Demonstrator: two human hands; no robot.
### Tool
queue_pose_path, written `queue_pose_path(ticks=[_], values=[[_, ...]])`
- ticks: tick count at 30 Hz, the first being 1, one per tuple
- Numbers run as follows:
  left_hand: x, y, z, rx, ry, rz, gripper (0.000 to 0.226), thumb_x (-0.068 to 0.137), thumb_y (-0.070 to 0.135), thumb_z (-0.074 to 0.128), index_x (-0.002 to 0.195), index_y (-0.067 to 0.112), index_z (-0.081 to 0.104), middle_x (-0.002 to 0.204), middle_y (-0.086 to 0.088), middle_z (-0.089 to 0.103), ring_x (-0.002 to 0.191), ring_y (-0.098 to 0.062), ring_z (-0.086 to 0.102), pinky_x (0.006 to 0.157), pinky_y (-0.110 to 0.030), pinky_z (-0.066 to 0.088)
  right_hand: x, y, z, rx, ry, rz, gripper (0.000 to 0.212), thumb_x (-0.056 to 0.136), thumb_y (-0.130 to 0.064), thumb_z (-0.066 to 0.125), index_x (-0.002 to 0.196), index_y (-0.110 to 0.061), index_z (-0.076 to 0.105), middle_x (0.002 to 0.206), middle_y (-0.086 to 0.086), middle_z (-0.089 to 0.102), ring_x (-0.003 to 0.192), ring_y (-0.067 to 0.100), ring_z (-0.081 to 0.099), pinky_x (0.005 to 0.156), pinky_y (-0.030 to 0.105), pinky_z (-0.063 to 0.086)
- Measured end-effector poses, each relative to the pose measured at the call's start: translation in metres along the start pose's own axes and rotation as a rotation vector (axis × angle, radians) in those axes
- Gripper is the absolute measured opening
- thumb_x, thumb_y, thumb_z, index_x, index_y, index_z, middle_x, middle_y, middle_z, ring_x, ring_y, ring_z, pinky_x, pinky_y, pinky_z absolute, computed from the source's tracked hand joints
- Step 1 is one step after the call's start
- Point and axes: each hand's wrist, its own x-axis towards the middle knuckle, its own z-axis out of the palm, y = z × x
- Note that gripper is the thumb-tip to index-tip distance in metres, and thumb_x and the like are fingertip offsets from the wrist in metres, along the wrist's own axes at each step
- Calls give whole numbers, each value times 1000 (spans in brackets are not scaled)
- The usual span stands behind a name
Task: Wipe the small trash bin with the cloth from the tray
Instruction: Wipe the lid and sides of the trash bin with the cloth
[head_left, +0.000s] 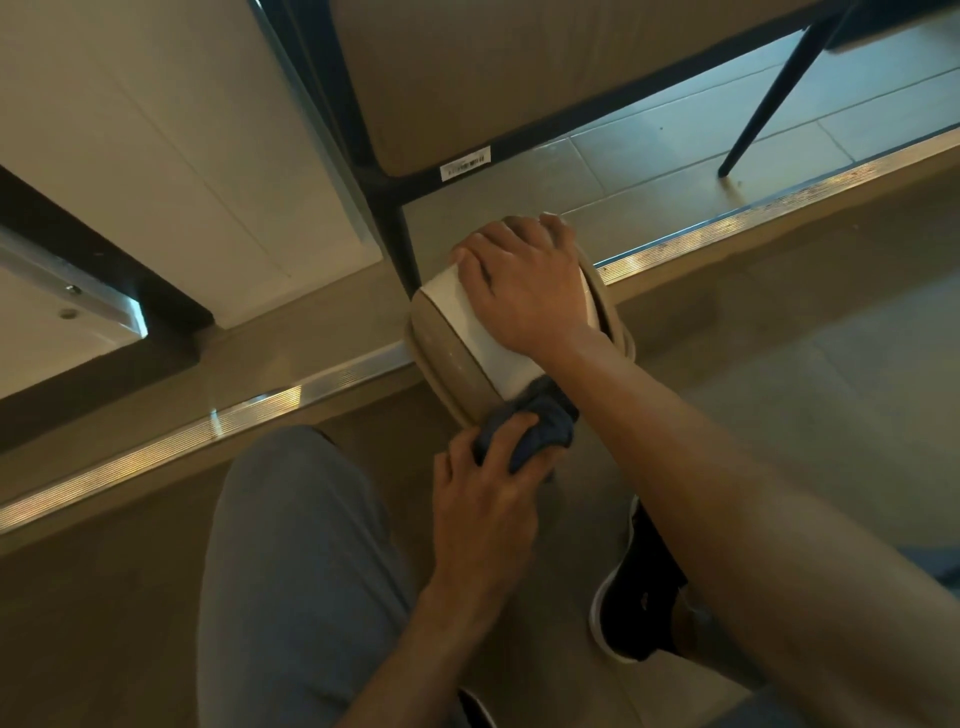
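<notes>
The small trash bin (457, 343) is beige with a white lid and stands on the floor at the middle of the view. My right hand (524, 291) lies flat on the lid, fingers wrapped over its far edge, holding the bin. My left hand (488, 499) grips a bunched dark blue cloth (530, 426) and presses it against the bin's near side, just below the lid. My right forearm crosses over the cloth and hides part of it. No tray is in view.
A metal floor strip (260, 410) runs diagonally behind the bin. A black table leg (400, 244) stands just left of the bin, a thin chair leg (763, 104) farther right. My grey-trousered knee (291, 545) and black shoe (634, 587) are close below.
</notes>
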Motion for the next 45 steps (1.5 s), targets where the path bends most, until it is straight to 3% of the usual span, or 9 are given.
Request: queue_pose_path(ticks=[4, 10, 17, 21, 26, 31, 39, 42, 45], values=[[3, -15, -8, -114, 72, -107, 52, 83, 6, 65, 126, 35, 60, 139, -2, 51, 112, -38, 51, 87, -44, 53, -1, -12, 4, -51, 11, 83, 39, 105, -38, 33, 111, -26, 70, 117, -4, 70, 121, 22, 58, 112, 54, 29], [5, -36, -9, -436, 285, -425, 41, 95, 15, 59, 134, 25, 50, 138, -12, 41, 123, -22, 48, 99, -3, 30, 4, -15, 2, -90, -40, 96, 40, 105, -36, 30, 109, -22, 67, 112, -1, 70, 114, 24, 60, 111, 54, 30], [37, -43, 6, -733, 307, -577, 39, 107, 28, 42, 145, 33, 33, 144, 10, 39, 129, 12, 36, 106, -4, 26, 0, -15, 0, -79, -29, 90, 42, 105, -37, 27, 109, -23, 67, 114, -2, 69, 117, 22, 58, 112, 53, 29], [95, -77, -5, -869, 362, -690, 43, 107, 36, 34, 144, 18, 46, 142, 2, 48, 127, 0, 46, 107, -13, 35, 2, -17, 0, -73, -47, 104, 41, 105, -37, 27, 109, -24, 66, 115, -3, 69, 119, 22, 58, 113, 53, 28], [40, -34, -4, -942, 316, -655, 41, 107, 37, 31, 148, 33, 34, 149, 17, 36, 130, 22, 32, 100, 3, 25, 4, -16, -1, -77, -56, 107, 39, 105, -37, 29, 109, -23, 66, 116, -2, 69, 119, 22, 58, 114, 52, 26], [18, -11, 4, -840, 310, -536, 40, 108, 24, 34, 149, 28, 38, 160, 1, 29, 144, 9, 26, 111, -6, 24, 0, -16, -2, -85, -55, 89, 40, 104, -37, 29, 110, -24, 66, 117, -2, 69, 120, 22, 57, 114, 51, 27], [98, -67, -15, -719, 383, -468, 38, 107, 19, 45, 143, 15, 55, 148, -8, 47, 132, -7, 44, 105, -6, 31, 1, -17, -1, -64, -44, 98, 36, 104, -36, 34, 108, -23, 67, 116, -1, 68, 120, 23, 58, 113, 51, 29], [51, -31, -5, -632, 323, -436, 42, 108, 27, 41, 150, 23, 47, 161, -1, 29, 148, -12, 30, 117, -21, 30, 1, -16, -1, -78, -35, 100, 35, 103, -34, 33, 106, -22, 66, 113, 0, 68, 117, 24, 58, 111, 52, 30], [52, -33, -4, -584, 311, -410, 41, 107, 29, 40, 146, 21, 50, 158, -5, 33, 146, -21, 35, 115, -34, 37, -1, -16, -1, -78, -24, 89, 36, 104, -34, 32, 106, -21, 65, 112, 0, 68, 117, 24, 58, 111, 51, 30]])
